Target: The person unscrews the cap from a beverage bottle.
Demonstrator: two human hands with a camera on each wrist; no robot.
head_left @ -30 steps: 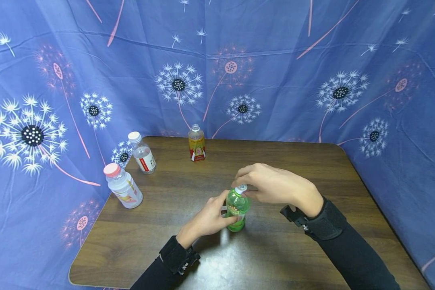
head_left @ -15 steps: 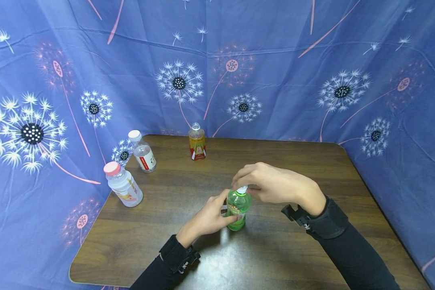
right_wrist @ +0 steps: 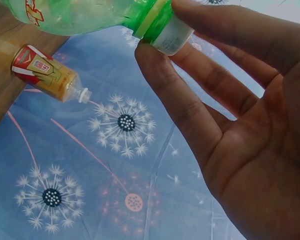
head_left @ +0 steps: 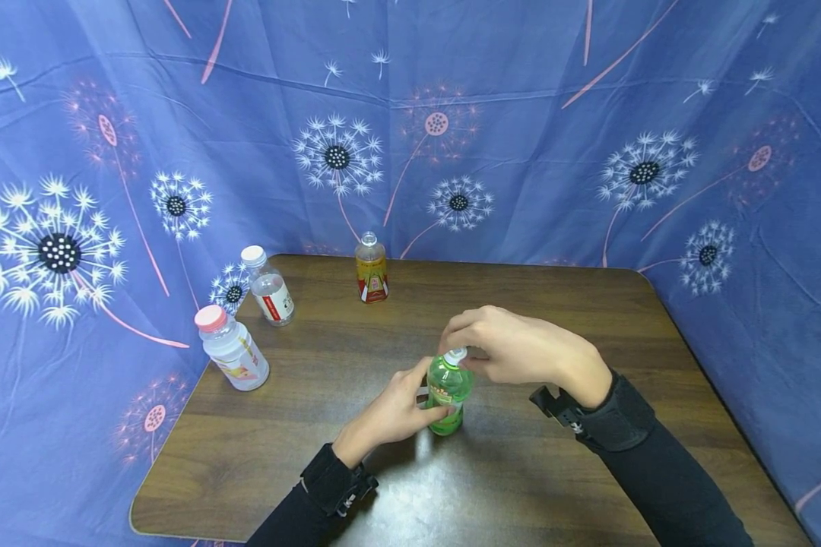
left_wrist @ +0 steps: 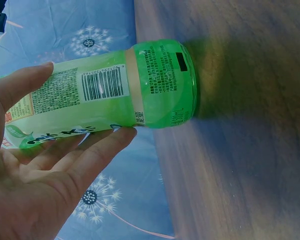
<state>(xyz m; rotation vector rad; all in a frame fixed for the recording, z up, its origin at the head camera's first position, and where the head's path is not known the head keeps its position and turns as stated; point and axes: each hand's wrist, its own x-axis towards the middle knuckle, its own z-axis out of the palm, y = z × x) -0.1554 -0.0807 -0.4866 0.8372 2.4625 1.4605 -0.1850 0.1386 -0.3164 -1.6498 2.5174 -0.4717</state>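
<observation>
A green plastic drink bottle [head_left: 450, 378] stands upright on the wooden table, near the middle. My left hand [head_left: 398, 406] grips its body from the left, thumb on the near side and fingers on the far side. The left wrist view shows the barcode label [left_wrist: 104, 82] and the bottle's base down at the tabletop. From above and to the right, my right hand [head_left: 513, 346] pinches the white cap [right_wrist: 174, 36] between thumb and forefinger. In the right wrist view, the cap sits at the mouth, above a green neck ring.
An uncapped bottle with a yellow and red label [head_left: 372, 272] stands at the back of the table [head_left: 554, 304]. At the left stand a clear bottle with a white cap [head_left: 271, 292] and one with a pink cap [head_left: 236, 353]. Blue dandelion-print cloth [head_left: 520, 137] hangs behind.
My right fingers have shifted slightly round the white cap, covering and then baring part of it. The left hand and the green bottle have stayed in place.
</observation>
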